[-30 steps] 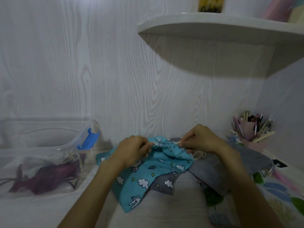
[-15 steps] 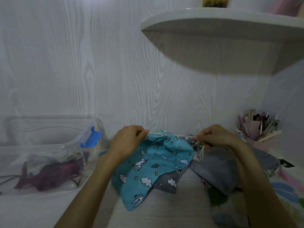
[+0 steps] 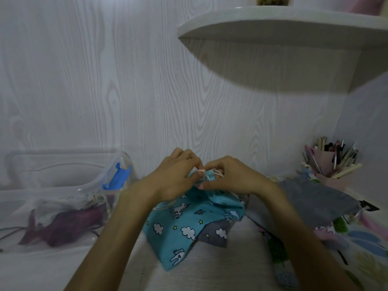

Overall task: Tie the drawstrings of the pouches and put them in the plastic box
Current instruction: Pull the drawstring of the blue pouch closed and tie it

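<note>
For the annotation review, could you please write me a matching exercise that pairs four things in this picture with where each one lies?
Things:
1. blue pouch
2. purple pouch
3. grey pouch
4. pen holder

Places:
A. inside the plastic box on the left
B. at the far right, by the wall
C. in the middle, its drawstring pinched by the left hand and the right hand
D. on the table, right of the hands

Pairs: 1-C, 2-A, 3-D, 4-B
</note>
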`<state>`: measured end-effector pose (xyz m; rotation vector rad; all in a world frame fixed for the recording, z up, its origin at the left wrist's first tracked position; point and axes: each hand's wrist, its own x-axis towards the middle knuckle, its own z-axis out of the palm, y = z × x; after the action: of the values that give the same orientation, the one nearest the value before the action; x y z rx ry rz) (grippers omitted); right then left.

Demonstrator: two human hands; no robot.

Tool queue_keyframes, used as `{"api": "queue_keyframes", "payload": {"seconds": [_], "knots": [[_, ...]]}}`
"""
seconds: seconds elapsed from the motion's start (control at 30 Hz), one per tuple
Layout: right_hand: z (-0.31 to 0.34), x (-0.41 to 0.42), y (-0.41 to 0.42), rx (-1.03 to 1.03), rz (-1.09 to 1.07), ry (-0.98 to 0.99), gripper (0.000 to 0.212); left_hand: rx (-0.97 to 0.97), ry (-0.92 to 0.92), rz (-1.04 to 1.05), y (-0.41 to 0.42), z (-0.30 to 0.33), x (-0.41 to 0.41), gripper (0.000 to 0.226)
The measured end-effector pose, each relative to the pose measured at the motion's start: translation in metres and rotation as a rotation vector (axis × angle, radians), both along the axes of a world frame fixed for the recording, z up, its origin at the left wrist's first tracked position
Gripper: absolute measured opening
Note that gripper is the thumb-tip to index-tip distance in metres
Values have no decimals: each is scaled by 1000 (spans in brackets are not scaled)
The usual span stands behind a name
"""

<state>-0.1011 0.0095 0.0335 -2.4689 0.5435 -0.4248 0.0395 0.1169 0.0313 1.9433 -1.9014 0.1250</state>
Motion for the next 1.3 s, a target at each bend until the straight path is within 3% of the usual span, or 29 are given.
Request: {"api": "queue_keyframes", "payload": {"seconds": [0.13,0.2,0.33,0.47,0.6,0.73,0.9,1.07,1.17,1.3], "knots": [[-9,8,0,146,-146,-190,18,-247,-181,269,6,2,1,28],[-9,9,0,252,-227,-248,16,-287,-121,399,7,1,2,30],[-5,10,4,389,-245,-312,13,-67,264,282,5,4,-8,15],[-5,14,9,402,-273,-391,12,61,383,163,-3,-6,-12,41],[-3,15,11,373,-289,-432,14,-129,587,89,-10,-16,-9,30],[3,12,16,623,-193,-530,17,-200,1002,-49,-14,-19,-21,22],[12,3,8,1052,-158,-630,13,-131,952,-106,-10,-16,-24,20],[4,-5,-12,1251,-231,-746,11,-20,1034,-43,-6,-8,-12,22],[-8,-13,-32,1082,-337,-558,18,24,1179,33,-3,-5,-7,21],[3,-37,-34,547,-366,87,25,36,1078,147,-6,-8,-13,18]]}}
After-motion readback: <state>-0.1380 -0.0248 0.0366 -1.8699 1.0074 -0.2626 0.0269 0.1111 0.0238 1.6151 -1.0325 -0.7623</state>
